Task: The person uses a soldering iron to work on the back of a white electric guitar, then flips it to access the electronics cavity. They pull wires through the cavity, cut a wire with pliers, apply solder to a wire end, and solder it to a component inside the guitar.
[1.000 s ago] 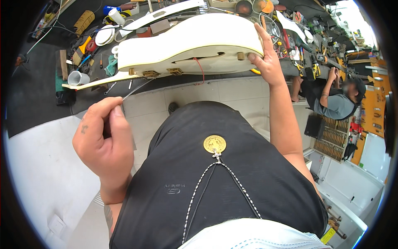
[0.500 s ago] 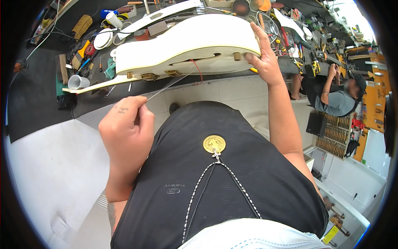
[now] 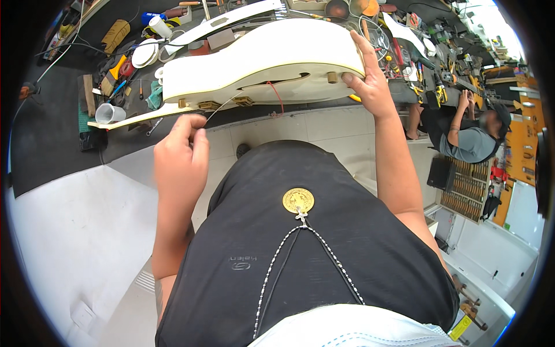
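A cream hollow-body guitar [image 3: 248, 52] stands on its side on the bench, its neck pointing left. A dark f-shaped sound hole [image 3: 289, 76] shows in its top, which faces me, with brass-coloured pickups along the lower part. My left hand [image 3: 182, 153] pinches a thin, stiff-looking wire [image 3: 218, 110] between thumb and finger. That wire curves up to the guitar's top near the sound hole; whether its far end is inside cannot be made out. A red wire [image 3: 280, 98] dangles from the sound hole. My right hand [image 3: 373, 87] grips the guitar's right end, thumb on the top.
Behind the guitar, the dark bench [image 3: 46, 156] is crowded with tools. A clear plastic cup [image 3: 110, 114] stands by the guitar's neck, and white round lids [image 3: 144, 53] lie farther back. At the right, another person [image 3: 474, 136] sits beside the bench near a drawer cabinet [image 3: 462, 188].
My left hand has moved up, closer to the guitar, carrying the thin wire, which now bows and reaches higher on the left. The right hand and guitar have barely moved.
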### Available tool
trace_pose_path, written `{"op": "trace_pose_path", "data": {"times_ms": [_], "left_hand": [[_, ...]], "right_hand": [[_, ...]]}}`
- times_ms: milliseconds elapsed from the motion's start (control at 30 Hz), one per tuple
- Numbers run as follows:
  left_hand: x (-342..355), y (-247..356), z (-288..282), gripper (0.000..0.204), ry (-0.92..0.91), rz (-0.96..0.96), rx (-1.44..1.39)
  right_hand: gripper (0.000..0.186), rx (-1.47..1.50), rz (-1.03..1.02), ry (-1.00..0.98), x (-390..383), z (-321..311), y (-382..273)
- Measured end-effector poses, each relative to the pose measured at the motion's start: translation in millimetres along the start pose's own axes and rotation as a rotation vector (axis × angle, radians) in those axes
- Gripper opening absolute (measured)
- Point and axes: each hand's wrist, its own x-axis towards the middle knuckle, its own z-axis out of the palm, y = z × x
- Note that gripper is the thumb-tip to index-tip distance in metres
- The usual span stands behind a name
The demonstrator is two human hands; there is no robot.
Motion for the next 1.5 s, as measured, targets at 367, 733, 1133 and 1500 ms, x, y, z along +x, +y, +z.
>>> {"op": "trace_pose_path", "data": {"times_ms": [367,733,1133,1500], "left_hand": [[29.0,-10.6,65.3,0.013,-0.056,-0.120,-0.390],[43.7,-6.5,120.1,0.013,-0.038,-0.025,-0.354],[41.4,3.9,116.0,0.003,0.204,0.390,-0.071],[38.6,-1.9,110.2,0.016,0.183,0.474,0.241]], "right_hand": [[0.091,0.013,0.032,-0.001,-0.2,-0.6,-1.5],[0.092,-0.034,0.000,-0.007,-1.1,-0.6,-1.8],[0.092,-0.010,-0.005,0.001,-1.9,1.2,-2.4],[0.092,0.022,0.036,-0.010,-1.3,0.1,-3.6]]}}
